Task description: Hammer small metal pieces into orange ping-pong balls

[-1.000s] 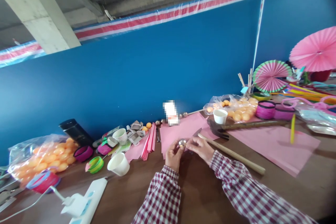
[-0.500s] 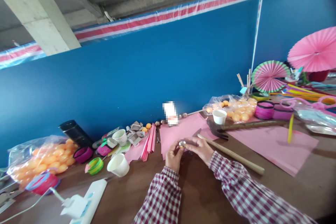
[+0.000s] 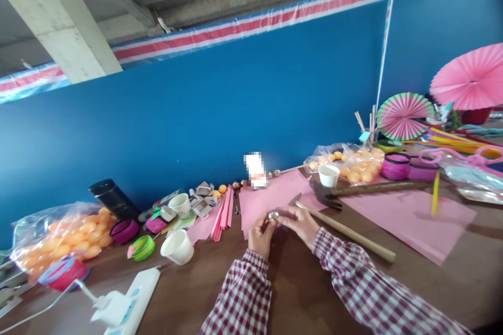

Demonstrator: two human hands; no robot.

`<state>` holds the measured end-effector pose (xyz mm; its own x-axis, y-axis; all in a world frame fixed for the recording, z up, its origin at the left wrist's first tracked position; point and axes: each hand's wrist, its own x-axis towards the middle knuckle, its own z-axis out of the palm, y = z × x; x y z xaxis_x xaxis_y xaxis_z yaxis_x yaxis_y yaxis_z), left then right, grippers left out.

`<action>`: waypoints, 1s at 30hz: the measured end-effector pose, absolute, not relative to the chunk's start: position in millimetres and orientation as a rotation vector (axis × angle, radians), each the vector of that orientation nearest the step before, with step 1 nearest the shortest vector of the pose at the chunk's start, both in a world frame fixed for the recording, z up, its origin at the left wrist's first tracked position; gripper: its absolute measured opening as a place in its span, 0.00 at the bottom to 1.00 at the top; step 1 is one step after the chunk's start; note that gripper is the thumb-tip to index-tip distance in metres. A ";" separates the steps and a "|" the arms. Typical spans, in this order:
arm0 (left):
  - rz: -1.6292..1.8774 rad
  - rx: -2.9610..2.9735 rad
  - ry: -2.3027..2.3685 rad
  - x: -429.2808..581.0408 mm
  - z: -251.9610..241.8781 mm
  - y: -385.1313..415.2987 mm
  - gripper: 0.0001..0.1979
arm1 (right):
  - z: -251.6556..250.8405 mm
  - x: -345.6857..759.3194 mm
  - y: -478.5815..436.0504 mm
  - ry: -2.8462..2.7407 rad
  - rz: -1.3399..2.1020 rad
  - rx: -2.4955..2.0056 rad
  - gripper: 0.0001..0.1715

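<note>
A small shiny metal ball (image 3: 273, 215) sits between my two hands, above the table's near middle. My left hand (image 3: 260, 235) pinches it from the left, thumb and fingers closed. From the right, the fingertips of my right hand (image 3: 301, 222) close on the same ball. Beyond the hands lies a pink paper sheet (image 3: 271, 193). A wooden-handled tool (image 3: 349, 233) lies beside my right hand, its blade partly showing over the paper. Farther right rests a hammer (image 3: 328, 196) with a dark head.
Left stand paper cups (image 3: 177, 247), a bag of orange balls (image 3: 74, 238), a black bottle (image 3: 113, 201) and a white power strip (image 3: 137, 298). Right are a white cup (image 3: 329, 175), another bag of balls (image 3: 361, 165), pink paper (image 3: 416, 220) and pink scissors (image 3: 479, 156). A blue partition (image 3: 236, 104) rises behind.
Almost nothing differs. Both hands stay on the metal ball in nearly the same place, and the objects on the table have not moved.
</note>
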<state>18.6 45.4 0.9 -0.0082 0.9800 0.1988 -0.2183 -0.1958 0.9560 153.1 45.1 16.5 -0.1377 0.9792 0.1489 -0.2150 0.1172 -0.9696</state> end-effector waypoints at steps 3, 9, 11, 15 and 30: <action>1.437 1.227 0.938 18.5 -2.4 46.5 0.19 | 17.1 153.0 45.1 -1.218 1.308 -0.890 0.21; 1.448 1.259 0.950 17.9 -6.9 47.9 0.20 | 17.3 152.5 45.0 -1.224 1.303 -0.901 0.22; 1.451 1.281 0.957 17.3 -7.4 48.2 0.20 | 17.3 152.4 44.9 -1.224 1.295 -0.915 0.22; 1.432 1.305 0.974 16.5 -6.9 47.9 0.20 | 17.6 152.3 44.4 -1.223 1.270 -0.939 0.23; 1.381 0.865 0.832 24.0 0.5 44.2 0.24 | 24.7 152.7 43.5 -1.267 1.218 -0.929 0.22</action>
<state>24.0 44.2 0.5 0.0247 0.9997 0.0085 -0.4593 0.0038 0.8883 152.7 43.5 24.7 -0.0983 0.9787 0.1804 -0.1418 0.1657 -0.9759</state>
